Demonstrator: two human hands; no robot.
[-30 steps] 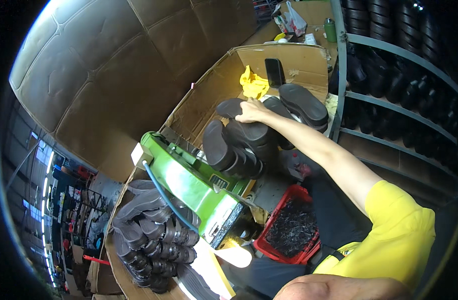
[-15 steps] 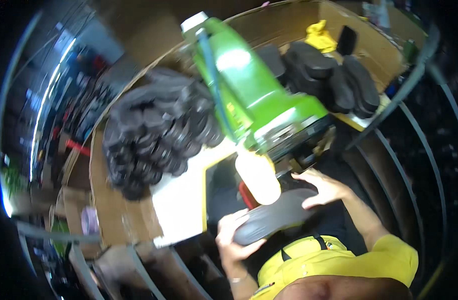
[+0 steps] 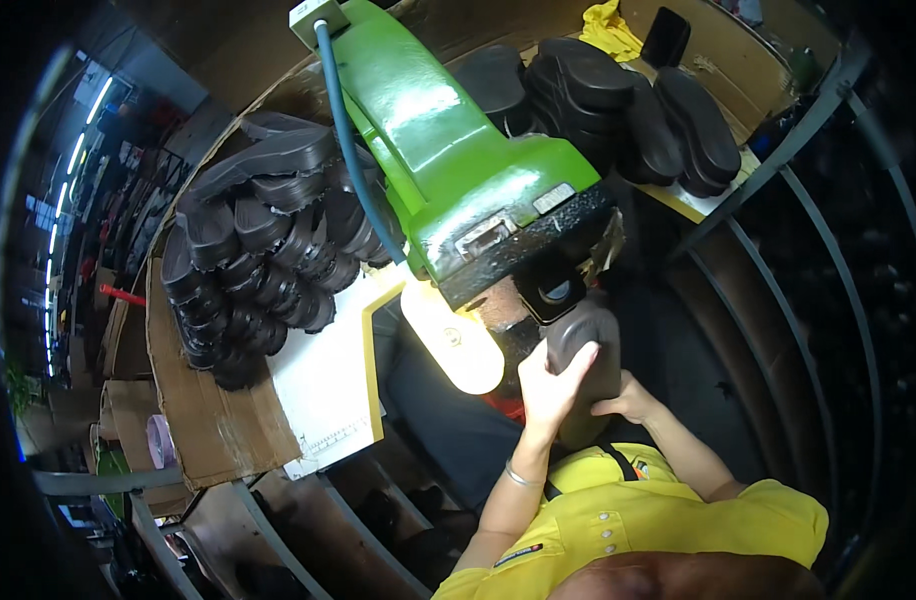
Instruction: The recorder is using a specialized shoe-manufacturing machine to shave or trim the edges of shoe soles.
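Observation:
A black rubber shoe sole (image 3: 590, 345) is held up under the head of a green machine (image 3: 458, 160). My left hand (image 3: 550, 392) lies flat against the sole's near face, fingers pointing up. My right hand (image 3: 630, 402) grips the sole from its right side, lower down. The sole's upper end touches the dark working part (image 3: 553, 285) under the machine head. A lit lamp (image 3: 456, 342) glows just left of my left hand.
A big heap of black soles (image 3: 263, 260) lies on cardboard at the left. More soles (image 3: 628, 100) are stacked in a cardboard box at the upper right, beside a yellow cloth (image 3: 610, 25). A white board (image 3: 328, 385) sits below the heap. Metal rack bars (image 3: 828, 330) curve along the right.
One second ago my right hand was reaching into the box of soles. Half a second ago both hands held a sole low down. Now the sole is raised against the machine head.

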